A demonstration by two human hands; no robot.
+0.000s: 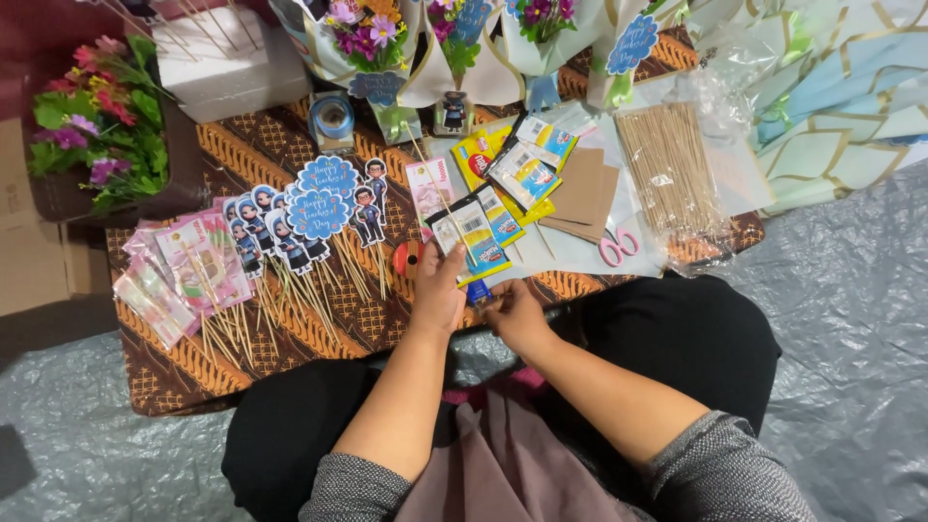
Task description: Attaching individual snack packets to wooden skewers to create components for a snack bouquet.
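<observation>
Two bare hands meet at the near edge of the low bench (pixel 290 155), which is draped in a brown patterned cloth. The left hand (pixel 440 290) has its grip clenched around a fan of small snack sachets (pixel 474 230) held upright, while the right hand (pixel 512 314) pinches the blue lower end of that bundle from below. Paper figure toppers on sticks (pixel 309 217) lie just left of the hands, pink scissors (pixel 619 246) and a bag of bamboo skewers (pixel 667 169) to the right.

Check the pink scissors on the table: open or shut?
Shut: the pink scissors lie flat beside the bundle of skewers, both handle loops close together, blades not spread.
</observation>
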